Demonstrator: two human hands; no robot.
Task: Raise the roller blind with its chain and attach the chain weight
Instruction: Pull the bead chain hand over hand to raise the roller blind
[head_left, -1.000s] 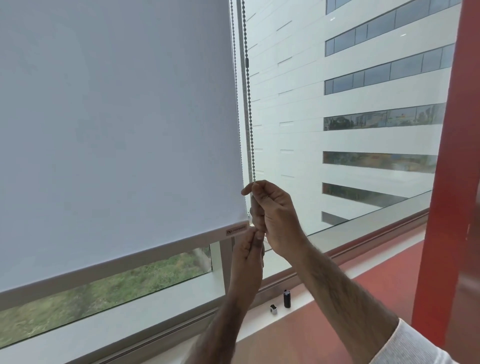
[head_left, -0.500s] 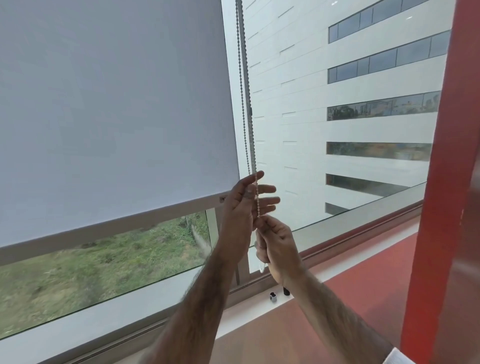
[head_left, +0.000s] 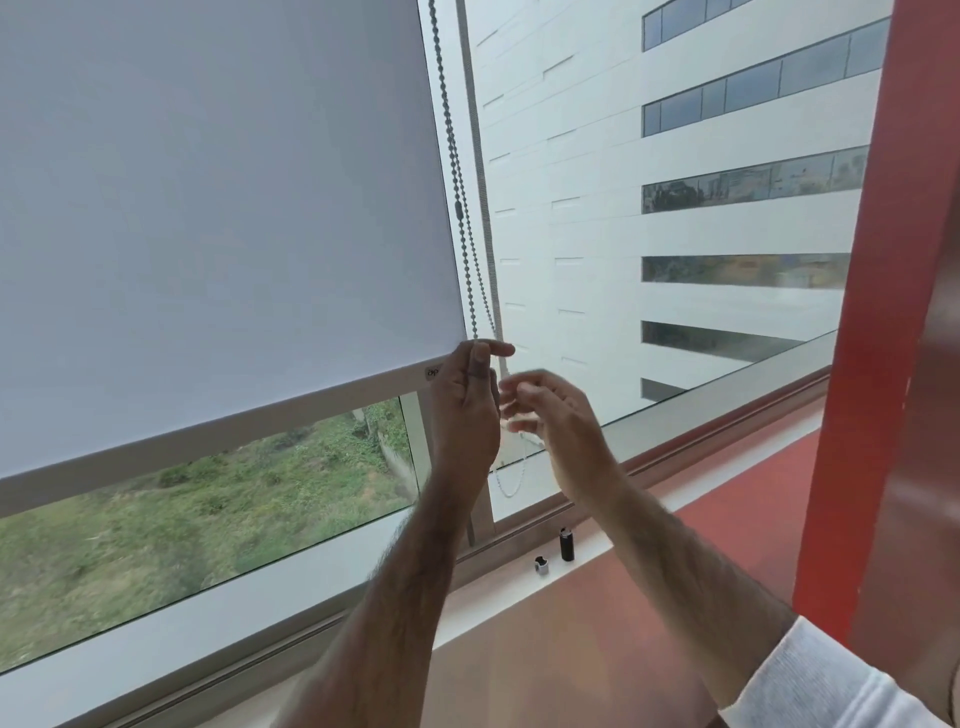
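A white roller blind (head_left: 208, 208) covers most of the window, its bottom bar (head_left: 260, 421) slanting across the middle of the view. A beaded chain (head_left: 460, 182) hangs along the blind's right edge, and its loop (head_left: 511, 486) dangles below my hands. My left hand (head_left: 465, 410) pinches the chain just under the bottom bar's right end. My right hand (head_left: 558, 421) hovers beside it with fingers spread, blurred, holding nothing I can make out. A black chain weight (head_left: 567, 544) stands upright on the sill, with a small silver piece (head_left: 541, 565) next to it.
A white window sill (head_left: 519, 577) runs along the glass above a red floor. A red column (head_left: 878, 312) rises at the right. Outside are a white building and a grassy slope.
The blind's bottom bar has risen. My left hand moved up the chain and grips it now, and my right hand let go of the chain and opened.
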